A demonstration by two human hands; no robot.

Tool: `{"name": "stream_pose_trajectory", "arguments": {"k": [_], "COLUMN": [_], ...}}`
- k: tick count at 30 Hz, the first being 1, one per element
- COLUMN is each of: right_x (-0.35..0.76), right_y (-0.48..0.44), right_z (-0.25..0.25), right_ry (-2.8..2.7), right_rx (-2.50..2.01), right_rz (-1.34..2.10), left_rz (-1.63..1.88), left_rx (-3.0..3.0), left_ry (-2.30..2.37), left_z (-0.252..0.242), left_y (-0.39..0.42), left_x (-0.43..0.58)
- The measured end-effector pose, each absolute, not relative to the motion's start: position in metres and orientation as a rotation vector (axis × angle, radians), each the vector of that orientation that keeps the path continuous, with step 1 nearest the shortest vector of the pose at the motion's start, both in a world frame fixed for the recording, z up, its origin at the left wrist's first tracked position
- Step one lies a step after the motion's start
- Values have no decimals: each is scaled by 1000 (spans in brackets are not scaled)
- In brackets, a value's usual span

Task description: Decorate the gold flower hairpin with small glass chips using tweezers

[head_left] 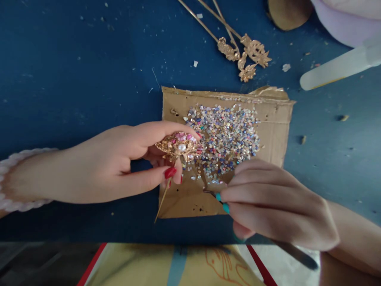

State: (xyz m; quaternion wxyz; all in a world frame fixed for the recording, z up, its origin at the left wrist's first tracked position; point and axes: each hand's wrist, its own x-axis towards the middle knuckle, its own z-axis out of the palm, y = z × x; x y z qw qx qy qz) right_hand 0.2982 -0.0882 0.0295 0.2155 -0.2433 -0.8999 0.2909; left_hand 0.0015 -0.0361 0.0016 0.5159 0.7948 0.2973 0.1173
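Observation:
My left hand (119, 163) pinches a gold flower hairpin (179, 146) with a pearl at its centre and pink chips on its petals; the pin's stem points down past my thumb. My right hand (274, 204) is closed round a thin metal tool (212, 193), whose tip rests by the lower edge of a heap of small multicoloured shell chips (226, 137). The chips lie on a torn piece of brown cardboard (276, 123) on the blue table. The hairpin hovers over the cardboard's left edge, next to the chips.
Three more gold leaf-shaped hairpins (244, 53) lie at the back of the blue table (74, 79). A white tube-like object (336, 67) lies at the right, a brown round thing (287, 14) at the top. A yellow printed sheet (178, 266) shows at the near edge.

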Motion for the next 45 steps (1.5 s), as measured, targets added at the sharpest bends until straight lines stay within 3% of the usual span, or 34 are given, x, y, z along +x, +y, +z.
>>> {"name": "stream_pose_trajectory", "arguments": {"k": [12, 30, 45], "right_x": [302, 302, 300], "right_y": [-90, -76, -88], "right_z": [32, 28, 32], "right_ry": [-2583, -2441, -2536], "right_rx": [-758, -711, -649], "right_rz": [622, 840, 728], "left_rz": [277, 265, 271], "left_rx": [1883, 1900, 1927], "left_ry": [698, 725, 721], "left_z": [1, 3, 2], "left_y": [-35, -36, -36], "left_x": [2, 3, 1]}}
